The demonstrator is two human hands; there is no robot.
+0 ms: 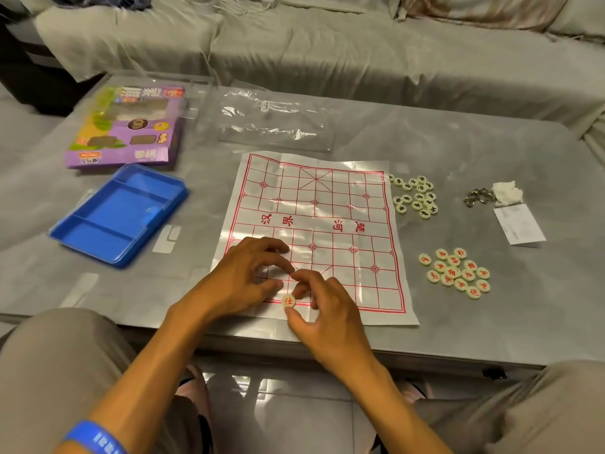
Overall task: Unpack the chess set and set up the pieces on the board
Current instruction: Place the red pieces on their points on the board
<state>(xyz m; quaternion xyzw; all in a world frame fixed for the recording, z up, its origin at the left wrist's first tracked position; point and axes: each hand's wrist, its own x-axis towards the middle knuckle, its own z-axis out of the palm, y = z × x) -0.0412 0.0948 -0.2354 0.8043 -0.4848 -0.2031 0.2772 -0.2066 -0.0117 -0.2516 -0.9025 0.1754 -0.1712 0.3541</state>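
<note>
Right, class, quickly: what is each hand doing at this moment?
Left hand: open, fingers loosely curled, resting on the board, holding nothing.
Right hand: pinching a red-marked piece.

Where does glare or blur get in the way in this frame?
Head view: window glare streaks across the paper board and the clear plastic bag, washing out some grid lines; the blue tray and purple box look soft near the left edge; wide-angle bending curves the table edge; the red piece in the right hand reads sharply.

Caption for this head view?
Right hand pinches a red piece at the board's near edge; left hand steadies it.
</note>
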